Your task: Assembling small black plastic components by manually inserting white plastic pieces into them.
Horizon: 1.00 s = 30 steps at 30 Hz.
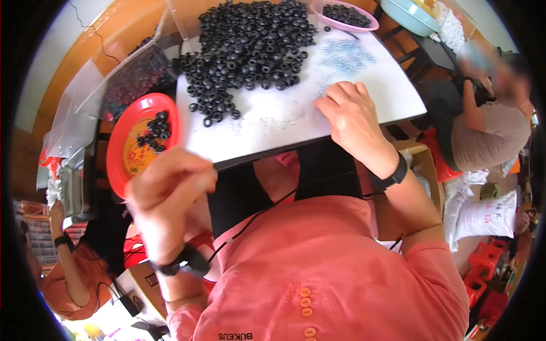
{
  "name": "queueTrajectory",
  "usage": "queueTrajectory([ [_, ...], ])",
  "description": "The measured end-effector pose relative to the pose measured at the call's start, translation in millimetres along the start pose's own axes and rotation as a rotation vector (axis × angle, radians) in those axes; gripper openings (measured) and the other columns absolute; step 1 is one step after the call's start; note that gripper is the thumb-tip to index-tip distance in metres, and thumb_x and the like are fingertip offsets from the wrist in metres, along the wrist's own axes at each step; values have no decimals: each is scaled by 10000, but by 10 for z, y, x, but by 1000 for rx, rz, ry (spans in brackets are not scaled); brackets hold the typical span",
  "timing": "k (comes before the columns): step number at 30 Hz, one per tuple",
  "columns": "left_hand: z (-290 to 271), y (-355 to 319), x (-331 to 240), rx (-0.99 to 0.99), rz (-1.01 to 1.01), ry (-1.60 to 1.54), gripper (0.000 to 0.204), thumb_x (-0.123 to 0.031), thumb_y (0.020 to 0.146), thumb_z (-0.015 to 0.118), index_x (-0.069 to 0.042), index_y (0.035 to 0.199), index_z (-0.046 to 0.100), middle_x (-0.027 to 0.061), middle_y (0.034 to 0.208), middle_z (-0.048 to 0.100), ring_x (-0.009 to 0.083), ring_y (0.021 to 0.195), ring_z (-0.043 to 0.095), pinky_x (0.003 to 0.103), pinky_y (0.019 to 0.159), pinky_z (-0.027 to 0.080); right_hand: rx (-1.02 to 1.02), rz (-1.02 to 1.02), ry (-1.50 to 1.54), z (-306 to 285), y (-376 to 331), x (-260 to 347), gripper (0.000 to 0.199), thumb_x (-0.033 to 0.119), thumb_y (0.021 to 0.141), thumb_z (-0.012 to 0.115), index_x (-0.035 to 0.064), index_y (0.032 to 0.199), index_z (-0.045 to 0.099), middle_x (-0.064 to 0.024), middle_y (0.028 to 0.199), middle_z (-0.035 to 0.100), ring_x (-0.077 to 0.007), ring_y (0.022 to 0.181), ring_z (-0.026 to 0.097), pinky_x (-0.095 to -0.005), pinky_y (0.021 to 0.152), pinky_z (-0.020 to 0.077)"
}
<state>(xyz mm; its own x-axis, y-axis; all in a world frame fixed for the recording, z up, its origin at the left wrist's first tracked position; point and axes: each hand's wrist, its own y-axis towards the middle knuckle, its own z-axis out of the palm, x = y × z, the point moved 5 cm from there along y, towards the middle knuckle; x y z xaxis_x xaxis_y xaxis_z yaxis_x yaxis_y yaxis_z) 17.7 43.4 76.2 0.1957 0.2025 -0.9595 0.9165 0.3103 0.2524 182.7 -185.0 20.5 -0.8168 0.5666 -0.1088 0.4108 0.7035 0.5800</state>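
Note:
A large heap of round black beads with holes (250, 45) covers the far middle of the white table (392, 85). My left hand (170, 193) hangs off the table's near left edge, beside a red plate (116, 142) with several black beads in it. Its fingers are curled together and partly blurred; what they hold, if anything, is hidden. My right hand (350, 116) is at the tabletop with fingers bent and pressed together, just short of a scatter of thin light-blue pieces (344, 54). Whatever is between those fingertips cannot be made out.
A pink bowl of dark beads (347, 16) stands at the table's far right, with a light-blue basin (409, 16) beyond. Clear plastic bags (133, 79) lie to the left. A cardboard box (418, 170) is right of my legs. Other people sit at both sides.

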Motion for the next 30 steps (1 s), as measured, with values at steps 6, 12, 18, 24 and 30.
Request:
queueTrajectory([
  [6, 24, 211, 483, -160, 255, 530, 134, 63, 791, 696, -6, 907, 690, 65, 800, 618, 167, 739, 592, 286, 613, 448, 13, -87, 48, -24, 46, 46, 121, 14, 713, 635, 53, 827, 650, -71, 909, 587, -263, 940, 557, -386, 814, 408],
  [12, -7, 430, 684, -231, 319, 733, 237, 36, 801, 699, -16, 1032, 690, 57, 804, 587, 149, 699, 566, 287, 610, 450, 15, -36, 95, -17, 35, -47, 87, 6, 731, 623, 58, 798, 643, -70, 895, 593, -259, 917, 560, -384, 803, 405],
  [18, 28, 536, 754, -252, 303, 922, 184, -50, 787, 742, 5, 944, 665, 131, 838, 628, 246, 710, 611, 353, 646, 493, -29, 46, 193, -18, -11, -107, 115, -3, 739, 638, 76, 822, 640, -63, 888, 583, -264, 893, 559, -389, 773, 392],
  [24, 18, 556, 680, -217, 367, 1112, 167, -76, 806, 728, 10, 936, 666, 152, 870, 637, 301, 721, 620, 395, 667, 497, -67, 83, 241, -39, -34, -135, 150, -22, 758, 647, 76, 868, 617, -68, 882, 562, -275, 891, 556, -395, 767, 381],
  [30, -80, 547, 734, -145, 135, 716, 167, -68, 843, 706, 10, 988, 679, 114, 882, 644, 257, 804, 625, 382, 705, 506, -118, 143, 403, -187, -9, -85, 155, -52, 774, 630, 53, 887, 611, -80, 868, 571, -287, 866, 566, -404, 753, 410],
])
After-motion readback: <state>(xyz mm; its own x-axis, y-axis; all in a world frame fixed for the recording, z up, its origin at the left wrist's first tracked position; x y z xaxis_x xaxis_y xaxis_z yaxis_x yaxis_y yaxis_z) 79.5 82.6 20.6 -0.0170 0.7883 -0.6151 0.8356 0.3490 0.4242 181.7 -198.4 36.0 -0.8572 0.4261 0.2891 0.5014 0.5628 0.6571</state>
